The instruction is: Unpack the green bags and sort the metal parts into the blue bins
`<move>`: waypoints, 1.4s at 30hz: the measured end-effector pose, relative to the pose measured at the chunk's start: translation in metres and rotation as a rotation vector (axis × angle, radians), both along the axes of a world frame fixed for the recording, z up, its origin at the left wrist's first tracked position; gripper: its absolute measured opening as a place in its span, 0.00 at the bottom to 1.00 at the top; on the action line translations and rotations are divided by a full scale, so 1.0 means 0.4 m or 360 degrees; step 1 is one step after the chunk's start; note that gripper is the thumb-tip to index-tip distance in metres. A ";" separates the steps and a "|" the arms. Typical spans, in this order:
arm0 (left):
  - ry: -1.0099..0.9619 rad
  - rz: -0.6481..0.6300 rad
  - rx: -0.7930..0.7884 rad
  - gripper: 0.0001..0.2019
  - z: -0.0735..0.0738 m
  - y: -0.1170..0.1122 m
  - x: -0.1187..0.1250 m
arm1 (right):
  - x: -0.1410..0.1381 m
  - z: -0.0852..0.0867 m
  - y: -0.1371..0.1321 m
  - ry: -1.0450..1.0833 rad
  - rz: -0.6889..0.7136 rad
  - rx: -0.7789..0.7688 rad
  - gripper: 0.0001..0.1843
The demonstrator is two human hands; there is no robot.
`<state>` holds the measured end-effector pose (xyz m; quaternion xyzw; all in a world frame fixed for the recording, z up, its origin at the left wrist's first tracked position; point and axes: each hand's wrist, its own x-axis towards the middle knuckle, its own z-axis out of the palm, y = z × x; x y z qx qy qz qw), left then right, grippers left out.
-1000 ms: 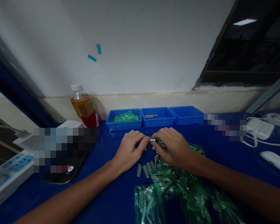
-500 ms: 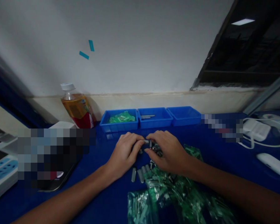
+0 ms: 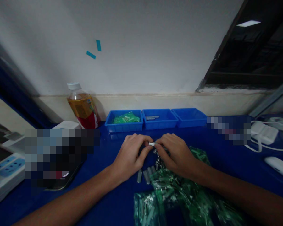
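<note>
A short silvery metal rod (image 3: 152, 144) lies level between my two hands, above the blue table. My left hand (image 3: 133, 155) pinches its left end between thumb and fingers. At the other end, the thumb and fingertips of my right hand (image 3: 173, 153) close on the rod. Beneath the right hand is a small pile of screws (image 3: 158, 161), partly hidden by its fingers. Several grey metal cylinders (image 3: 146, 177) lie side by side just below the hands. Green plastic bags (image 3: 169, 188) filled with metal parts spread under the right forearm.
Three blue trays stand along the wall: the left tray (image 3: 124, 127) holds a green bag, the middle tray (image 3: 160, 124) a few rods. A drink bottle (image 3: 83, 106) and a phone (image 3: 58, 185) are on the left, with a power strip (image 3: 8, 175). White chargers and cables (image 3: 264, 133) lie right.
Both hands now meet on the rod, and its bright side shows more clearly between them. The right fingers have closed in on its end. The whole view has shifted slightly.
</note>
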<state>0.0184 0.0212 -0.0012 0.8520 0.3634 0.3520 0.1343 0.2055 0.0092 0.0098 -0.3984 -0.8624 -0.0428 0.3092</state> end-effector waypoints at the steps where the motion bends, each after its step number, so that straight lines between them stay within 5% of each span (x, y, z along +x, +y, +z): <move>1: 0.0012 0.0005 -0.0001 0.05 0.001 0.000 0.000 | 0.001 0.001 0.000 0.0001 -0.0006 0.0006 0.13; 19: -0.0038 0.0051 -0.0123 0.15 0.005 0.008 0.002 | -0.008 0.082 0.011 -0.0371 0.0244 -0.0057 0.11; 22: -0.0010 0.0085 -0.0158 0.13 0.006 0.007 0.004 | 0.009 0.118 0.062 -0.0375 0.0185 -0.0097 0.09; 25: 0.0055 0.0119 -0.0206 0.10 0.003 0.010 0.007 | 0.039 0.144 0.164 -0.0484 -0.0184 -0.0274 0.09; 31: 0.0159 0.0116 -0.0242 0.10 0.005 0.010 0.009 | 0.066 0.131 0.351 -0.0839 -0.0531 -0.0679 0.06; 42: 0.0284 0.0061 -0.0260 0.15 0.009 0.008 0.008 | 0.051 0.089 0.433 -0.1189 -0.0620 -0.0839 0.12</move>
